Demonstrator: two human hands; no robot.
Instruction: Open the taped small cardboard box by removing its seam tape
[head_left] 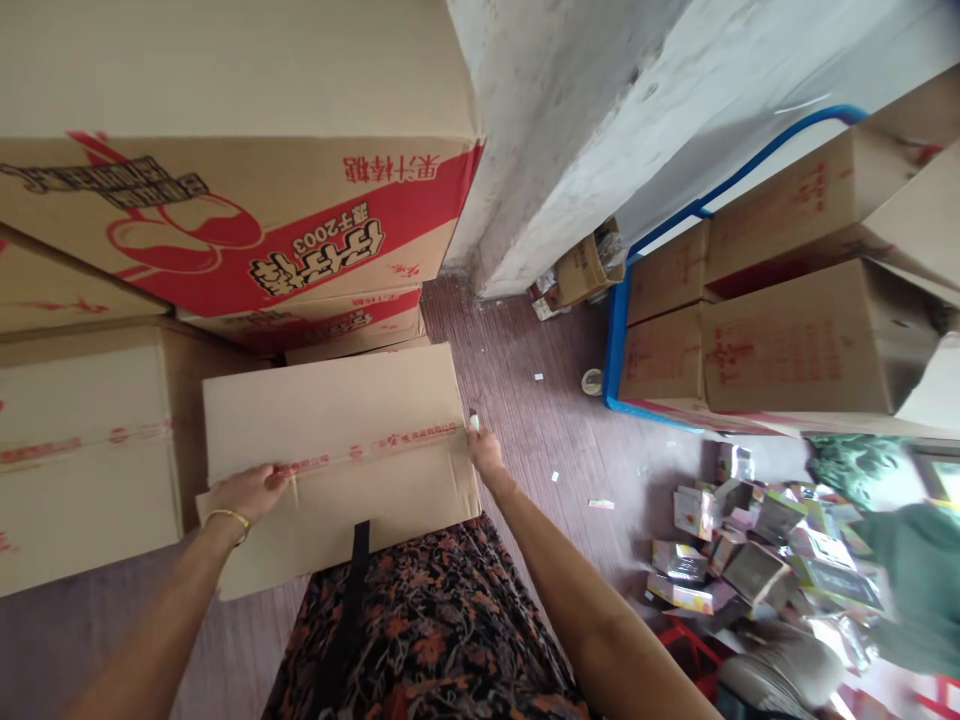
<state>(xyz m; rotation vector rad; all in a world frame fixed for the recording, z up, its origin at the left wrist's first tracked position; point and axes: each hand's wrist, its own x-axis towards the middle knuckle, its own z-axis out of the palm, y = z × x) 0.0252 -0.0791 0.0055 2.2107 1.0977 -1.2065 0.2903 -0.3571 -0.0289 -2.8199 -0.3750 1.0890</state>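
1. Reference item: the taped carton point(337, 440), a plain brown box held flat-side-up in front of the person's patterned skirt point(427, 630). All positions below are given relative to this carton.
2. Left of the carton: a sealed brown box point(82, 450) stands just beside it, with red-printed tape across its face.
3. Above and left of the carton: a large red-printed box point(240, 180) sits on top of the stack, overhanging the carton's far edge.
4. Left hand point(247, 492): it grips the carton's left edge at the tape line, fingers curled onto the top face. A gold bangle point(229, 518) circles the wrist.
5. Tape strip point(367, 448): it runs across the carton's top face from one hand to the other.
6. Right hand point(484, 450): it clasps the carton's right edge at the other end of the tape line. The two hands are well apart, one on each side of the carton.
7. Right of the carton: bare wooden floor point(525, 400) with small scraps, then a tape roll point(592, 381) lying near a blue cart point(619, 330).
8. Far right of the carton: the cart carries stacked brown boxes point(787, 330). Below them, a heap of small packets point(750, 560) lies on the floor.
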